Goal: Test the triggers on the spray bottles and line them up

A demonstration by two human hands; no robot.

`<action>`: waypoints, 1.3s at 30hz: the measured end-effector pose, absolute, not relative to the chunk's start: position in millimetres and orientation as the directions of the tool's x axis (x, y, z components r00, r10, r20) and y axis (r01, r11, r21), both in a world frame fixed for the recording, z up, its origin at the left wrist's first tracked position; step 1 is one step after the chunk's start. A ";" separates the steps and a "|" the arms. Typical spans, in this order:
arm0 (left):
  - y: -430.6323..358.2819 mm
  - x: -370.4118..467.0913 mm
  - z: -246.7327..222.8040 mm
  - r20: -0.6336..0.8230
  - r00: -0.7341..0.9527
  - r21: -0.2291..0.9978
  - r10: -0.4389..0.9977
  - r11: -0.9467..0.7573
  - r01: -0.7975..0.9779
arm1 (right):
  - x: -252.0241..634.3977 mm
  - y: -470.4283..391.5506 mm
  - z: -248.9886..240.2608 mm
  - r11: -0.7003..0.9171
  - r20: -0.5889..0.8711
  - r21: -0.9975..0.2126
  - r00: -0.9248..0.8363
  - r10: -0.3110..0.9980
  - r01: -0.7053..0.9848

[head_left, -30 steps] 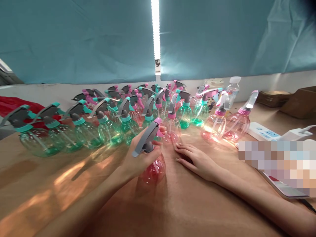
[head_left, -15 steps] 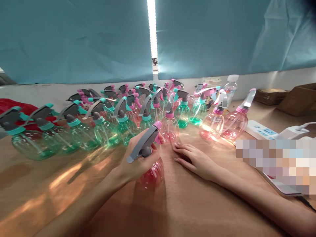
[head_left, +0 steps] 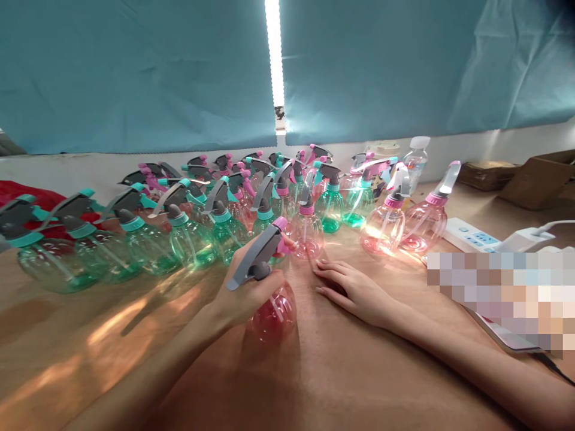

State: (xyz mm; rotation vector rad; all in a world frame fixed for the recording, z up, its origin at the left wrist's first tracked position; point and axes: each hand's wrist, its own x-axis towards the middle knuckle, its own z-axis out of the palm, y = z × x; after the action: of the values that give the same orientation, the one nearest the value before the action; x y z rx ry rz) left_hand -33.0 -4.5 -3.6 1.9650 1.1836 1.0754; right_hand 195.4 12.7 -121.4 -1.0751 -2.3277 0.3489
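My left hand is wrapped round the neck of a pink spray bottle with a grey and pink trigger head, upright on the wooden table. Its fingers partly hide the collar and trigger. To the right, my right hand rests on the tabletop, holding nothing, with its fingers stretched out and a little apart. Just beyond those fingertips stands another pink spray bottle. Green spray bottles line up to the left of my left hand.
Several more green and pink spray bottles crowd behind. Two pink ones stand at the right. Farther right are a clear capped bottle, a white power strip with a charger, and a cardboard box. Red cloth lies at far left.
The view has shifted very slightly. My left hand keeps its hold on the pink spray bottle, its fingers a bit lower round the neck. My right hand has stayed in place.
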 end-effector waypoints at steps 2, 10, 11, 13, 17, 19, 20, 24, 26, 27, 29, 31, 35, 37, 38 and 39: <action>-2.7 -32.7 -6.3 0.336 0.283 0.818 0.898 -0.427 0.384 | 195.4 13.0 -121.8 0.648 0.366 -0.439 -0.535 0.761 0.622; 1.2 -33.2 -13.5 0.363 0.299 0.835 0.883 -0.450 0.316 | 194.8 12.1 -119.3 0.646 0.361 -0.435 -0.536 0.763 0.627; 1.4 -33.3 -13.5 0.368 0.302 0.834 0.879 -0.456 0.310 | 194.8 11.9 -119.1 0.645 0.361 -0.435 -0.534 0.764 0.629; 1.5 -33.6 -13.2 0.393 0.308 0.826 0.866 -0.480 0.295 | 194.8 11.5 -119.0 0.644 0.363 -0.435 -0.533 0.765 0.629; 1.9 -34.0 -13.5 0.414 0.328 0.812 0.849 -0.507 0.288 | 194.5 11.1 -119.1 0.649 0.370 -0.423 -0.534 0.761 0.632; 2.3 -34.2 -14.6 0.413 0.335 0.814 0.847 -0.508 0.280 | 194.3 11.0 -119.3 0.653 0.377 -0.414 -0.534 0.757 0.634; 2.5 -34.3 -15.2 0.414 0.335 0.816 0.846 -0.508 0.275 | 194.2 11.0 -119.4 0.655 0.378 -0.409 -0.536 0.755 0.635; 3.3 -34.5 -16.6 0.417 0.328 0.818 0.848 -0.507 0.272 | 194.0 10.8 -119.4 0.653 0.372 -0.399 -0.538 0.757 0.644; 3.3 -34.7 -16.5 0.414 0.331 0.817 0.848 -0.506 0.274 | 193.9 10.7 -119.0 0.650 0.367 -0.398 -0.538 0.759 0.647; 3.1 -34.9 -16.3 0.413 0.334 0.817 0.848 -0.507 0.276 | 193.8 10.6 -118.8 0.649 0.364 -0.398 -0.538 0.760 0.648; 2.8 -35.4 -15.8 0.407 0.335 0.817 0.850 -0.503 0.284 | 193.8 10.6 -118.5 0.648 0.360 -0.396 -0.539 0.761 0.651; 2.3 -35.7 -15.1 0.402 0.337 0.816 0.851 -0.500 0.289 | 193.7 10.6 -118.3 0.650 0.361 -0.393 -0.540 0.760 0.651; 1.3 -35.3 -13.2 0.397 0.337 0.817 0.854 -0.496 0.295 | 194.0 10.9 -119.2 0.653 0.368 -0.395 -0.540 0.757 0.646; 0.9 -34.7 -12.8 0.397 0.334 0.817 0.855 -0.495 0.296 | 194.2 11.2 -120.1 0.653 0.368 -0.396 -0.540 0.757 0.645; 0.8 -34.5 -12.9 0.397 0.336 0.817 0.854 -0.496 0.296 | 194.4 11.5 -120.6 0.654 0.368 -0.396 -0.541 0.756 0.645; 0.8 -34.4 -13.1 0.396 0.338 0.816 0.854 -0.496 0.296 | 194.5 11.7 -121.1 0.654 0.368 -0.395 -0.542 0.756 0.645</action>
State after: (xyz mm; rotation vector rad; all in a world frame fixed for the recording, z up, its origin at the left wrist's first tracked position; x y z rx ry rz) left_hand -34.4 0.8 -13.1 1.9684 1.0042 1.1263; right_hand 194.5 11.7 -121.1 -1.0885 -2.3605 0.2882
